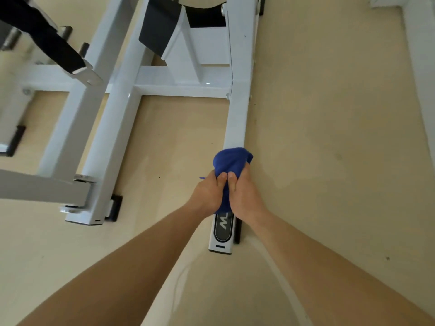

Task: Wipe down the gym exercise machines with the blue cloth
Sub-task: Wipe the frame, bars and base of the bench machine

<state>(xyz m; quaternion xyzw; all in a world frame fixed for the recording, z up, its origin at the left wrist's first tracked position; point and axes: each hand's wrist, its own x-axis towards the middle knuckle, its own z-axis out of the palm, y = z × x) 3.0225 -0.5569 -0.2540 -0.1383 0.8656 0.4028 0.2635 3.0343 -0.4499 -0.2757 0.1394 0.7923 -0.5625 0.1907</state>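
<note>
Left hand (pixel 208 192) and right hand (pixel 243 196) both gripping bunched blue cloth (pixel 231 162), pressed on white floor rail (pixel 236 123) of exercise machine. Risk: loose bunch slipping off narrow rail, knuckles scraping floor (pixel 329 137).

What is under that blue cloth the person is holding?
A white frame rail on the floor runs under the blue cloth, showing beyond it and, nearer, at its black logo plate. The stretch beneath the cloth, left hand and right hand is covered.
</note>
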